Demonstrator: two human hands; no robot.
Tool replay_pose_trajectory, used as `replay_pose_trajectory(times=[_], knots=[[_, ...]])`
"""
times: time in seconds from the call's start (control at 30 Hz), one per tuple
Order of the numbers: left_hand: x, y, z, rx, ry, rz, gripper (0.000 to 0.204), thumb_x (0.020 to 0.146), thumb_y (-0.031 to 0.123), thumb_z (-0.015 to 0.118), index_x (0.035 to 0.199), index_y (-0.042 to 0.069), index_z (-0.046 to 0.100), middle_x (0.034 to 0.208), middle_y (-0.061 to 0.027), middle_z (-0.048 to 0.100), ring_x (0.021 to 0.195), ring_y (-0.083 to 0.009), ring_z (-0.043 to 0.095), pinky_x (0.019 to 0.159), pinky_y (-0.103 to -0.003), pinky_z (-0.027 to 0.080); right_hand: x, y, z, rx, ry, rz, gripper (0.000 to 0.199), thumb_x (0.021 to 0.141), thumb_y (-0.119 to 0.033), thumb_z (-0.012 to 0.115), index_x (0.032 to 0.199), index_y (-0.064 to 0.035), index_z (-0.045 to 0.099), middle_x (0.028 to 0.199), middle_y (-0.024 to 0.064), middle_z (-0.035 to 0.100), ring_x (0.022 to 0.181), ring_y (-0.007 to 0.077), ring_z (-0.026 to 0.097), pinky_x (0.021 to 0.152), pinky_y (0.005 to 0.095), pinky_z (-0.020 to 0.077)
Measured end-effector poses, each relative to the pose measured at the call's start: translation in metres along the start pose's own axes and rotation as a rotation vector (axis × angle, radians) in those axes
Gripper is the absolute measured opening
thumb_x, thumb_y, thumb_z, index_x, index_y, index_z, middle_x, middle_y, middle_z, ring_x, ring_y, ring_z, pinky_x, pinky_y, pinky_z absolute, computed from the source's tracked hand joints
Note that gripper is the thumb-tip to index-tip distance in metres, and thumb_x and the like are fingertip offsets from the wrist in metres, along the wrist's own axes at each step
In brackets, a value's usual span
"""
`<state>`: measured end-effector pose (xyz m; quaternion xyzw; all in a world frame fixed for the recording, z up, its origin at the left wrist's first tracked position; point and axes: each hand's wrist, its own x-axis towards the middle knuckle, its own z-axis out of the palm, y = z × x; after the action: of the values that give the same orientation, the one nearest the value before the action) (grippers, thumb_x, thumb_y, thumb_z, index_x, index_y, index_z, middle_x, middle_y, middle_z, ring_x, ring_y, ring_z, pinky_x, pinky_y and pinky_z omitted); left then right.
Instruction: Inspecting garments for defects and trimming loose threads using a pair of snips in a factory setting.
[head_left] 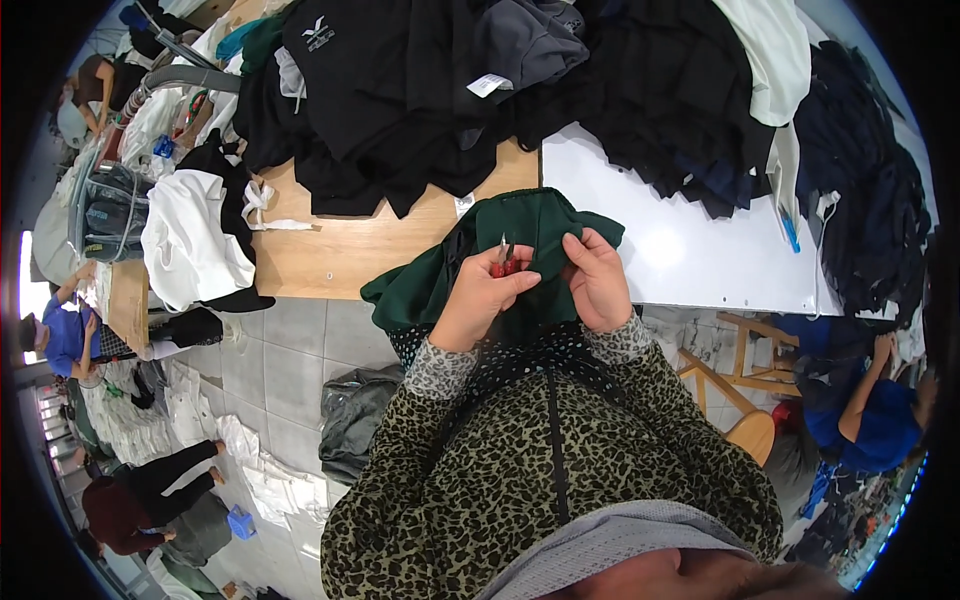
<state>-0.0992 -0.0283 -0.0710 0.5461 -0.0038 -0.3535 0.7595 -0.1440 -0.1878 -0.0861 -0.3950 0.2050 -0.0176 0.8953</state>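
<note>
A dark green garment (400, 292) lies bunched over the table's near edge and drapes down in front of me. My left hand (480, 298) is closed around small red-handled thread snips (504, 262), their metal tips pointing away from me. Its fingertips also rest close against the green cloth. Just to the right, my right hand (598, 280) pinches the fabric between thumb and fingers. Whether a loose thread lies between the two hands is too fine to tell.
Black garments (390, 110) are heaped along the table's far side, with a grey piece (525, 45) on top. White cloth (185, 235) hangs at the left. A wooden stool (755, 435) stands at the right, near a person in blue (885, 425). Other people work at the left.
</note>
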Motion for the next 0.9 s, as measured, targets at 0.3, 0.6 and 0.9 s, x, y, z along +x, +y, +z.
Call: replay_pose_trajectory(times=[0.3, 0.6, 0.9], knots=[[0.0, -0.008, -0.015, -0.237, 0.069, -0.011, 0.016, 0.084, 0.013, 0.066, 0.095, 0.004, 0.057, 0.067, 0.0014, 0.052, 0.049, -0.0058, 0.044, 0.042, -0.018, 0.032, 0.005, -0.031, -0.018, -0.414, 0.243, -0.462, 0.008, 0.088, -0.008, 0.061, 0.086, 0.0005, 0.061, 0.078, 0.0, 0.058, 0.07, 0.006, 0.05, 0.064, 0.0194, 0.0417], [0.006, -0.003, 0.001, -0.346, 0.121, -0.045, 0.014, 0.085, 0.016, 0.066, 0.091, 0.008, 0.057, 0.064, 0.0024, 0.051, 0.05, -0.0056, 0.045, 0.041, -0.018, 0.032, -0.034, -0.002, 0.022, -1.103, 0.023, -0.676, 0.019, 0.071, -0.007, 0.075, 0.082, 0.0028, 0.063, 0.077, 0.0111, 0.061, 0.066, 0.0207, 0.061, 0.059, 0.0283, 0.0486], [0.016, -0.008, 0.007, -0.5, 0.15, -0.053, 0.018, 0.084, 0.013, 0.067, 0.094, 0.006, 0.054, 0.065, 0.002, 0.049, 0.052, -0.0063, 0.046, 0.041, -0.019, 0.033, -0.029, 0.004, 0.005, -0.786, -0.01, -0.537, 0.004, 0.084, 0.001, 0.059, 0.085, 0.0045, 0.062, 0.076, 0.0091, 0.063, 0.065, 0.0154, 0.061, 0.061, 0.0251, 0.0483]])
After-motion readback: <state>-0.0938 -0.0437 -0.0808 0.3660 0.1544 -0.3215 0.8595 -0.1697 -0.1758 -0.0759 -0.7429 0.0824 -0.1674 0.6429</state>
